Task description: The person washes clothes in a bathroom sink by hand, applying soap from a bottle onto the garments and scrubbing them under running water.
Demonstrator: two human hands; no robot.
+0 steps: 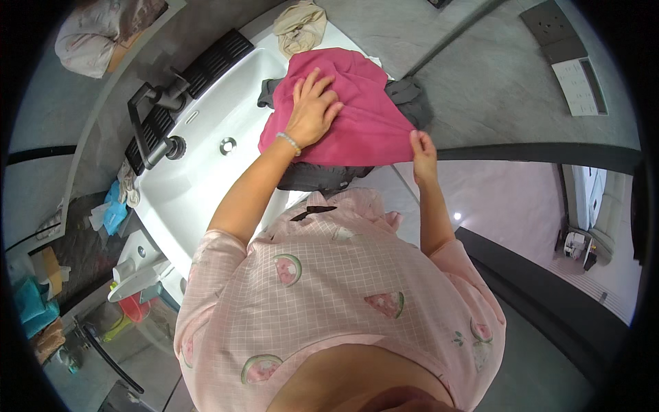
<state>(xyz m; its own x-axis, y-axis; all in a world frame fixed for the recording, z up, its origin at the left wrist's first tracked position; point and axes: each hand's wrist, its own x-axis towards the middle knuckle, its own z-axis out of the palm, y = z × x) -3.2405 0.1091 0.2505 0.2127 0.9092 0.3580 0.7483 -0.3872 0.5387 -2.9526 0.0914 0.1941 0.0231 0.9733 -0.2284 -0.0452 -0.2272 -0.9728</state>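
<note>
A bright pink cloth [357,113] is spread over the right end of the white sink [199,206]. Whether it is a garment, I cannot tell. On top of it lies my left hand [314,110], palm down with the fingers apart, a beaded bracelet at its wrist. My right hand [423,151] pinches the cloth's right corner between thumb and fingers, and the edge there looks stretched. Dark grey fabric [316,177] shows under the pink cloth on several sides; most of it is hidden.
A beige cloth [301,29] lies crumpled on the sink's far corner. The black tap [154,123] rises at the basin's left, near the drain [228,146]. A wall socket [549,24] is at upper right. A red container [135,307] stands low at left.
</note>
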